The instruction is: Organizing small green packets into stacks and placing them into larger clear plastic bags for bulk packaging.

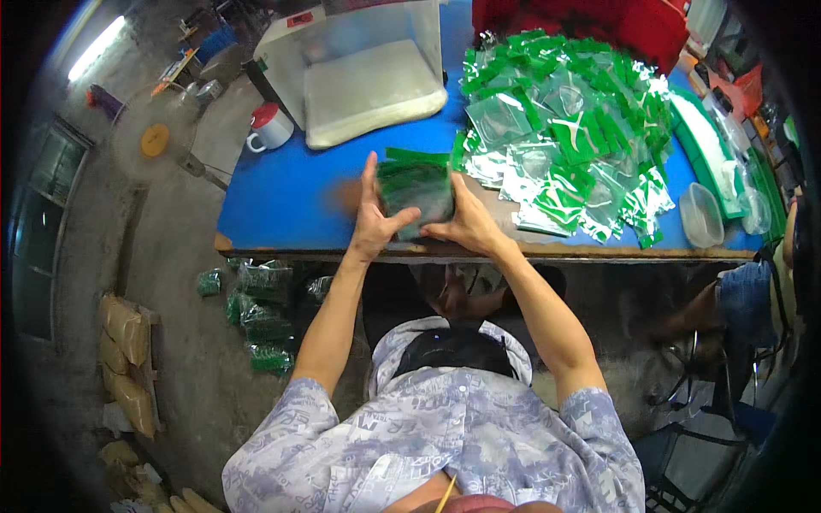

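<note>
Between my two hands, at the near edge of the blue table (321, 184), is a stack of clear plastic packets (416, 184) with green bands. My left hand (378, 218) grips its left side, thumb lying across the near face. On the right side my right hand (469, 218) presses, its thumb near the bottom edge. The stack is a little blurred. Just to its right spreads a large heap of loose green-and-clear packets (569, 128), with shiny reflections on many of them.
Behind the stack stands a clear plastic bin (355, 38) with a pale slab in it. A white mug with a red lid (270, 128) is at left, a red crate (590, 26) behind the heap, a clear tub (701, 215) at right. Bundled packets (265, 312) lie on the floor.
</note>
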Demonstrator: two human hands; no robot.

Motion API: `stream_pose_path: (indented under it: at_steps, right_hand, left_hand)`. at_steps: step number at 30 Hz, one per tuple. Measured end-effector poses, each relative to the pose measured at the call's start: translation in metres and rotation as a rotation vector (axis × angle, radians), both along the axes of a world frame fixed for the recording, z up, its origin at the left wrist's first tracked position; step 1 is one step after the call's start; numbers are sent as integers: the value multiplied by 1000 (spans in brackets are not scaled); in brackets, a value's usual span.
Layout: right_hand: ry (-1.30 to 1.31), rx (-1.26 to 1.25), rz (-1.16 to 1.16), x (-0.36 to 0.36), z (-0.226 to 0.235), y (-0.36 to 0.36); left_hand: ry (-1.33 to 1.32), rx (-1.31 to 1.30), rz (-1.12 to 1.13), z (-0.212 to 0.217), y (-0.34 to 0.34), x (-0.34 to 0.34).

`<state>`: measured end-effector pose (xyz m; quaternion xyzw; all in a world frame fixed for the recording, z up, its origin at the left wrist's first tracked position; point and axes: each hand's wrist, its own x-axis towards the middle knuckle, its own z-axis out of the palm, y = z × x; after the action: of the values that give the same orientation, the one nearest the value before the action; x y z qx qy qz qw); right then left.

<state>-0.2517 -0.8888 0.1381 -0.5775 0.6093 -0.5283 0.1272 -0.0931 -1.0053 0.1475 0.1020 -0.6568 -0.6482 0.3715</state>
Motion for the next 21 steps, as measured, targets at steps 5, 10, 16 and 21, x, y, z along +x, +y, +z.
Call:
stream_pose_path:
  at_steps: [5, 10, 16, 21]
  right_hand:
    - [-122, 44, -58, 2, 4, -9]
    - [18, 101, -80, -8, -13, 2]
    - [60, 194, 19, -5, -17, -3]
    - [123, 141, 48, -6, -16, 13]
  left_hand:
    - [47, -30, -27, 15, 3, -10]
    - [-156, -339, 208, -10, 7, -12]
    - [-160, -136, -39, -25, -1, 7]
    - [-222, -162, 2, -16, 7, 10]
